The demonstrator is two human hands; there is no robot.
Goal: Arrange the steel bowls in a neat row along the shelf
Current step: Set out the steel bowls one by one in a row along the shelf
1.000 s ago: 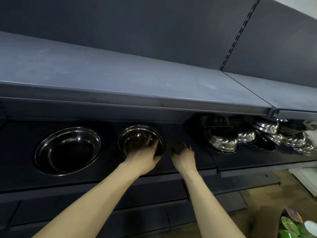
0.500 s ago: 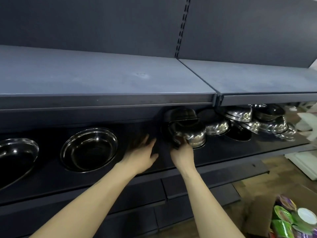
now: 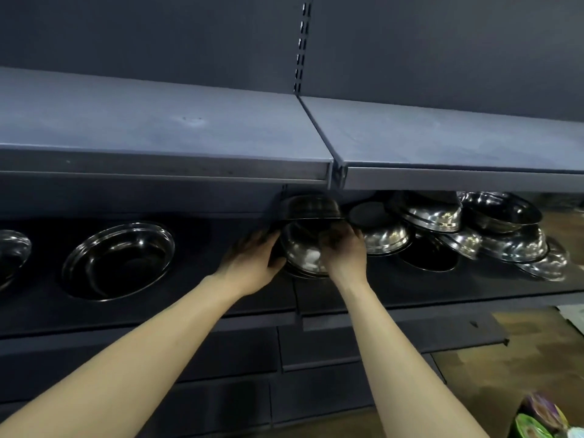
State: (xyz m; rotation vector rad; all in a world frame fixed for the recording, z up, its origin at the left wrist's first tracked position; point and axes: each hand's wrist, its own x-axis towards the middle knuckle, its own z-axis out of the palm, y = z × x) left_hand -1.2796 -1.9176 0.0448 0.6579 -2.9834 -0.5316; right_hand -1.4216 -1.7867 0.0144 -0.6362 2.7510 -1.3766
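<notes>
On the dark lower shelf point(image 3: 196, 308) a steel bowl point(image 3: 118, 260) sits upright at the left, with another bowl point(image 3: 12, 251) cut off by the left edge. An upturned steel bowl point(image 3: 305, 252) lies at the left end of a jumbled pile of bowls point(image 3: 467, 232). My left hand point(image 3: 252, 260) presses its left side and my right hand point(image 3: 343, 251) grips its right side. A second bowl point(image 3: 311, 207) rests on top of it, partly hidden under the shelf above.
The grey upper shelf point(image 3: 177, 131) overhangs the bowls and leaves a low gap. A slotted upright point(image 3: 301, 42) divides the back wall. Brown floor and colourful packets point(image 3: 537, 418) show at the bottom right.
The view has swung right. My left hand left the placed bowl and both hands reached right, now closing on the upturned bowl at the pile's left end.
</notes>
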